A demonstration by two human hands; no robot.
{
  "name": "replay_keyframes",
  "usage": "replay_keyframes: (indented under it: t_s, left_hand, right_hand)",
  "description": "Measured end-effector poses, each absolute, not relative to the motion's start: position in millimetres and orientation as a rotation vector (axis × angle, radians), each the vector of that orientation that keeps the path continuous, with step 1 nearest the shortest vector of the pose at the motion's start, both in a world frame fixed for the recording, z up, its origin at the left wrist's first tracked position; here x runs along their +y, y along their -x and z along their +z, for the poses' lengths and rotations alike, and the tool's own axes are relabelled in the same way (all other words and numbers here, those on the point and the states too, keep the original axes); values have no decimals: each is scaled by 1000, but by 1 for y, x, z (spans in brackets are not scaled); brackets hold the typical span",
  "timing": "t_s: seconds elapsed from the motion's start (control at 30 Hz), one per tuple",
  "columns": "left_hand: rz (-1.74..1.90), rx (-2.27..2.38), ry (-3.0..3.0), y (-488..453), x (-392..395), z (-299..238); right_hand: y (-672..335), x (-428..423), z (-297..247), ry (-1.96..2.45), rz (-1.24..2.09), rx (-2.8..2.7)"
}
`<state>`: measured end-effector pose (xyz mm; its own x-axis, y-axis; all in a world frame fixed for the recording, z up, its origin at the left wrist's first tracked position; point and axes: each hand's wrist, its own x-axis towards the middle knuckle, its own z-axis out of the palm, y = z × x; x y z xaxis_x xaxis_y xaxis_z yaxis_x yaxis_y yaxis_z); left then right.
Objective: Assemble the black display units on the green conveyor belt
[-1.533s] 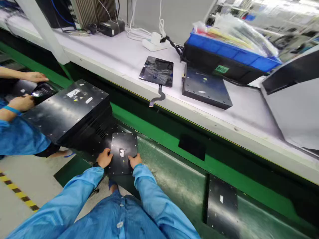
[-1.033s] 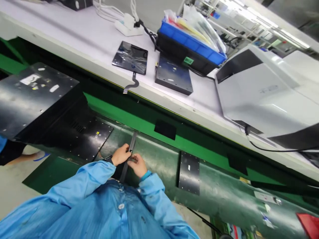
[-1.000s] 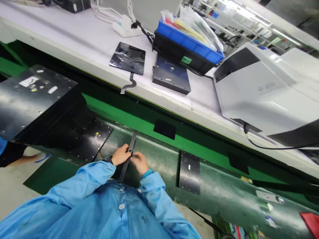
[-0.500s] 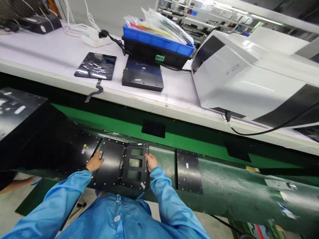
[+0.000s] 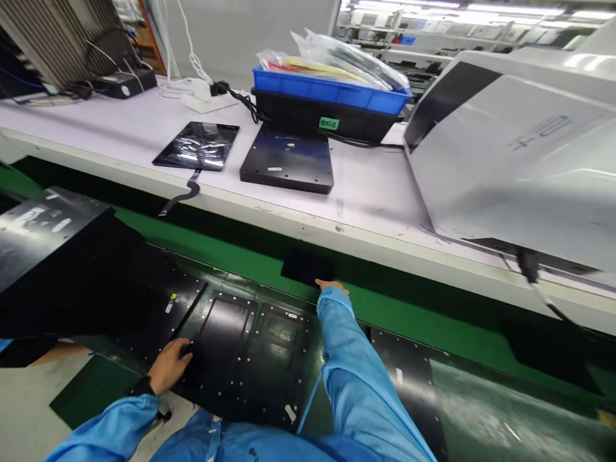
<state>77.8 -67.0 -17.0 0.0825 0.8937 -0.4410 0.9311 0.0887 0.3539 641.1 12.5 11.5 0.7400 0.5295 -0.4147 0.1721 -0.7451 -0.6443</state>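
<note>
A black two-part metal panel (image 5: 243, 359) with small studs or screws along its edges lies on the dark green surface in front of me. Its right half shows faint rectangular cut-outs. My left hand (image 5: 169, 367) is by the panel's left edge, fingers loosely bent and apart, seemingly touching it. Reaching forward past the panel, my right hand (image 5: 333, 286) is at the lower right of a dark rectangle (image 5: 305, 264) on the green back wall. One digit stretches toward it; the other fingers are largely hidden.
Further black plates lie left (image 5: 166, 301) and right (image 5: 409, 378). On the white shelf (image 5: 370, 212) are a glossy screen (image 5: 199, 146) with a ribbon cable, a flat black box (image 5: 289, 157), a blue tray (image 5: 332, 90) and a large white machine (image 5: 520, 160). Another person's arm (image 5: 62, 353) shows at left.
My right hand has let go of the panel's right edge and moved forward to the dark rectangle. The panel now lies flatter. My left hand has loosened at the left edge.
</note>
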Motion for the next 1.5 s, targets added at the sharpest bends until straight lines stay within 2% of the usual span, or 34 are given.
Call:
replay_keyframes:
  t_s: [0.1, 0.27, 0.4, 0.47, 0.6, 0.7, 0.77, 0.9, 1.03, 1.23, 1.4, 1.5]
  left_hand:
    - [38, 1868, -1725, -72, -80, 1]
    - [349, 1760, -1714, -114, -63, 45]
    - [671, 1428, -1818, -174, -38, 94]
    - [735, 1202, -1853, -198, -34, 114]
    - [510, 676, -1780, -215, -56, 119]
    - [147, 505, -1524, -206, -94, 93]
    - [67, 539, -1397, -199, -116, 71]
    - [292, 673, -1467, -196, -126, 54]
    - [516, 761, -1762, -198, -107, 77]
    - [585, 742, -1956, -203, -100, 102]
    - [469, 504, -1896, -210, -111, 110]
    - [386, 529, -1813, -211, -113, 115]
  right_hand:
    - [-631, 20, 17, 1933, 744, -370]
    - [-600, 9, 60, 1900, 577, -419]
    - [-552, -77, 109, 1761, 218, -1074]
    - [-520, -138, 136, 1631, 158, -1405]
    - [-474, -230, 178, 1523, 381, -1640]
    - [-469, -248, 179, 1532, 667, -1570]
    - [-475, -241, 167, 1556, 789, -1480]
    - [-479, -223, 155, 1485, 870, -1470]
    - [-471, -228, 176, 1292, 842, -1688]
    - [-470, -235, 199, 1274, 703, -1847]
    - [-471, -231, 201, 1253, 763, -1867]
    - [-470, -230, 203, 1265, 823, -1831]
